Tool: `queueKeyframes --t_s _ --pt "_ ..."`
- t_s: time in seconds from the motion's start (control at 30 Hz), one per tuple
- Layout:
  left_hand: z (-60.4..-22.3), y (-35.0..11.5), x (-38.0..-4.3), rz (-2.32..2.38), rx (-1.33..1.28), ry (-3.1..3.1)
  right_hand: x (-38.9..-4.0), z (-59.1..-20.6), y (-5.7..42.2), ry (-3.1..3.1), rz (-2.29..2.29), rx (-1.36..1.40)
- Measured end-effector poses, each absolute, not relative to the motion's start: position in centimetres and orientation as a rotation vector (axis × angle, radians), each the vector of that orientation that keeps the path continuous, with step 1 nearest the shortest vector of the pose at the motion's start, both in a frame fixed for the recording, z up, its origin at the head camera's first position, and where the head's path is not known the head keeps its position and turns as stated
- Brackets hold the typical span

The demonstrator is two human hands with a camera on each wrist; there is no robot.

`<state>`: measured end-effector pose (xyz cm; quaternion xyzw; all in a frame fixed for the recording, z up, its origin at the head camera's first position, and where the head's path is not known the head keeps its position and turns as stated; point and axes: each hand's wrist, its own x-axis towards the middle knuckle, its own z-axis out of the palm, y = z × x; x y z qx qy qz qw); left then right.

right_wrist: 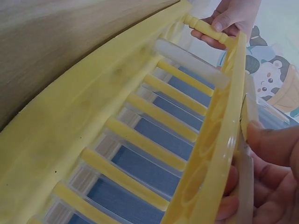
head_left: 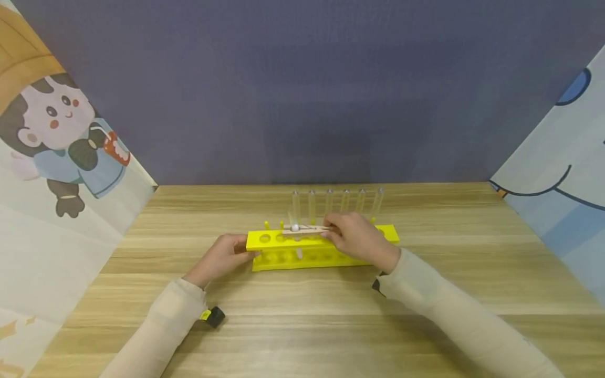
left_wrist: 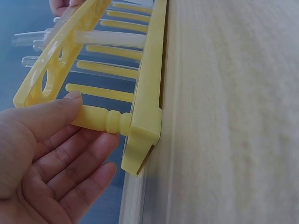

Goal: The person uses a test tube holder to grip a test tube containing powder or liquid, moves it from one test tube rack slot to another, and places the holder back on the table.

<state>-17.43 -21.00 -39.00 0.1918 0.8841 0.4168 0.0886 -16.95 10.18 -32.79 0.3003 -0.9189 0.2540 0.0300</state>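
A yellow test tube rack (head_left: 389, 233) stands on the table. My left hand (head_left: 222, 257) holds its left end, with thumb and fingers at the end post (left_wrist: 96, 117). Over the rack's top, my right hand (head_left: 356, 236) grips a wooden test tube clamp (head_left: 309, 230). The clamp's far end is at a test tube (right_wrist: 191, 63) that stands through a hole in the rack, its lower end near the base. The right wrist view shows the thumb and fingers on the clamp's wooden arms. The right hand hides part of the rack's top in the head view.
Several clear test tubes (head_left: 345, 199) stand upside down on the pegs behind the rack's holes. A dark blue panel (head_left: 321, 105) rises behind the wooden table (head_left: 302, 336). Printed panels (head_left: 56, 131) flank it on both sides.
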Motion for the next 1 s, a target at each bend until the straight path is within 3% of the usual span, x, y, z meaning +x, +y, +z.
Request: queueKeyframes --t_s 1.0 --pt "-39.10 -21.09 -17.43 1.248 0.571 2.637 -16.90 -32.79 9.75 -2.862 0.703 0.858"
